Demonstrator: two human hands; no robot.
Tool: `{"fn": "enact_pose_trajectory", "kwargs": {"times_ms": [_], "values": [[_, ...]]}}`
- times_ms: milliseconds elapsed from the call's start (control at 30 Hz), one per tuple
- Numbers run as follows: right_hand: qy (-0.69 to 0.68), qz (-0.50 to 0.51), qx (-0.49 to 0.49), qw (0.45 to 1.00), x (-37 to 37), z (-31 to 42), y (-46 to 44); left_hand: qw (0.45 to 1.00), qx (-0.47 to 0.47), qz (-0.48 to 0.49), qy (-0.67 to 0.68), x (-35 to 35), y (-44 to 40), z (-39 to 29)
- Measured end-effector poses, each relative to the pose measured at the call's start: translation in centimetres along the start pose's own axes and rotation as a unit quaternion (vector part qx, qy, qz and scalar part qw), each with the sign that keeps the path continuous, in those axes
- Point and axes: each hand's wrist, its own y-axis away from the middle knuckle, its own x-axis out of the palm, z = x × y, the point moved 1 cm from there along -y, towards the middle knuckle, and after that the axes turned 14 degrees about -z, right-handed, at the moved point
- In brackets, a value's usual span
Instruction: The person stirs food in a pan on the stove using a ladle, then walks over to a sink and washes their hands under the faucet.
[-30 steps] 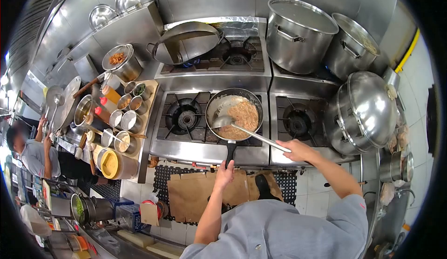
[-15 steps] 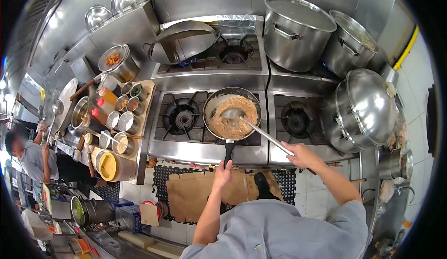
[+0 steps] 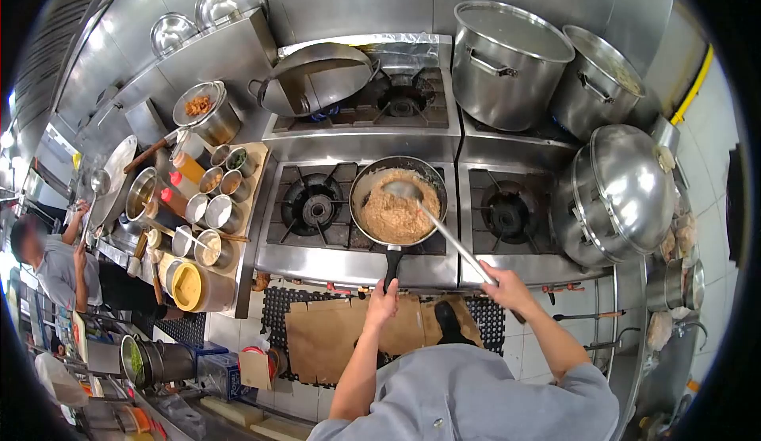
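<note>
A dark frying pan (image 3: pixel 356 196) sits on the front middle burner, holding a thick, orange-brown food mixture (image 3: pixel 396 217). My left hand (image 3: pixel 382 304) is closed around the pan's black handle, below the stove's front edge. With my right hand (image 3: pixel 509 290) I grip the long handle of a metal ladle (image 3: pixel 454 241). The ladle's bowl rests in the upper part of the mixture, partly sunk in it.
A wok (image 3: pixel 317 84) leans at the back left burner. Two large stockpots (image 3: pixel 514 68) stand back right, beside a domed steel pot (image 3: pixel 626 191). Sauce bottles and several small containers (image 3: pixel 220 212) fill the left counter. Another person (image 3: pixel 55 270) works at far left.
The ladle's bowl has moved slightly up and right within the pan, and my right hand has come a little lower. The mixture is heaped differently. My left hand keeps the pan handle.
</note>
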Motion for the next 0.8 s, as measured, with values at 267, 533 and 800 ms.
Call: {"fn": "enact_pose_trajectory", "kwargs": {"times_ms": [267, 533, 800], "values": [[0.033, -0.028, -0.016, 0.999, 5.9, -2.4, 0.7, 1.000, 0.011, 0.011, 0.025, 0.0, 0.0, 0.0], [0.008, -0.015, -0.001, 1.000, 4.0, -0.4, -2.5, 1.000, 0.020, -0.012, -0.009, 0.1, -0.3, 0.7], [0.048, 0.023, -0.071, 0.996, 2.2, 0.7, -1.1, 1.000, 0.021, -0.002, 0.005, 0.3, -0.3, 0.5]]}}
